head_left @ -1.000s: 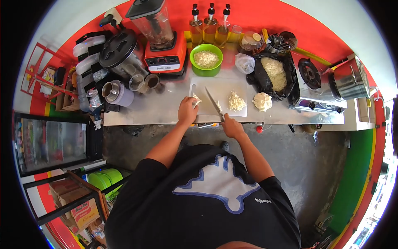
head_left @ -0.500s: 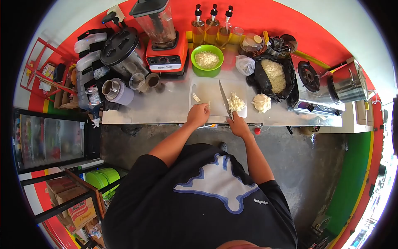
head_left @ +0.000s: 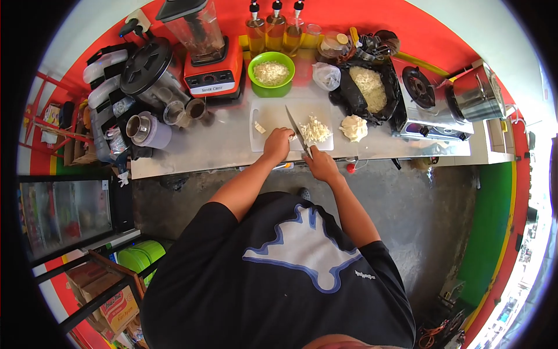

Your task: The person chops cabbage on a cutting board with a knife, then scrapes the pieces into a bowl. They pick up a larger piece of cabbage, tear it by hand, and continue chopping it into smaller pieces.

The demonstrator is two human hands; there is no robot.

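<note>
In my right hand (head_left: pixel 321 163) is a kitchen knife (head_left: pixel 297 129), its handle gripped and its blade pointing away and slightly left over the white cutting board (head_left: pixel 261 113). My left hand (head_left: pixel 278 145) rests at the board's near edge, fingers closed on a small pale piece just left of the blade; its exact kind is hard to see. Chopped pale bits (head_left: pixel 315 130) are heaped to the right of the blade. A separate pale chunk (head_left: pixel 260 127) lies on the board's left side. Right of the board sits a larger cream-coloured lump (head_left: pixel 354 128) on the steel counter.
Behind the board stands a green bowl (head_left: pixel 271 74) of pale shreds, with a red blender (head_left: pixel 214 75) to its left. A black bag (head_left: pixel 372 93) of similar shreds lies right, before a gas stove (head_left: pixel 427 99) with a steel pot (head_left: pixel 479 99). Bottles (head_left: pixel 275 32) line the wall.
The view has shifted, so the counter sits higher and further left. My left hand has come closer to the knife and the chopped heap, leaving the pale chunk farther behind.
</note>
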